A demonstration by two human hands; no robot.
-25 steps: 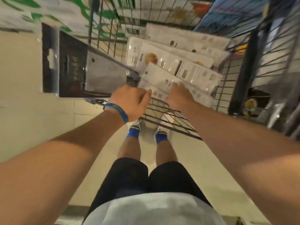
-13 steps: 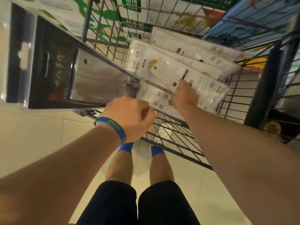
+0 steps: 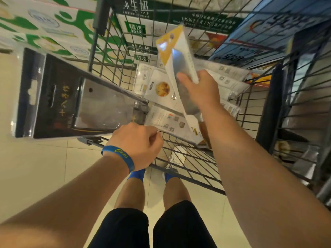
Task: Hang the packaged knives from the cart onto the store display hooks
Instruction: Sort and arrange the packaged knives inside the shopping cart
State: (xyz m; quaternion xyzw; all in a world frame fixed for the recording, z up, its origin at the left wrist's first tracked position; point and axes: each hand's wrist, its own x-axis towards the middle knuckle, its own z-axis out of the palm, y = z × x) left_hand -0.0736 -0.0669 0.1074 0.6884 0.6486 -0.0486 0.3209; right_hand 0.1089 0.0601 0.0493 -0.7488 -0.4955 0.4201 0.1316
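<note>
Pale floor tiles (image 3: 35, 176) lie under the wire cart (image 3: 197, 169), with white knife packs (image 3: 161, 88) stacked inside. The right hand (image 3: 202, 90) grasps a yellow-and-white packaged knife (image 3: 179, 56) above that stack; the left hand (image 3: 138, 142) clenches the near end of a black cleaver pack (image 3: 59, 104), at left. It would be best to turn each pack top-first toward the hooks, which are out of view.

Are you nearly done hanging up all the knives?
Not nearly. No display hooks show, so nothing looks hung. The left hand grips a black-carded cleaver pack; the right hand holds a yellow-and-white knife pack above the black wire cart. Several white knife packs lie inside, waiting.
</note>
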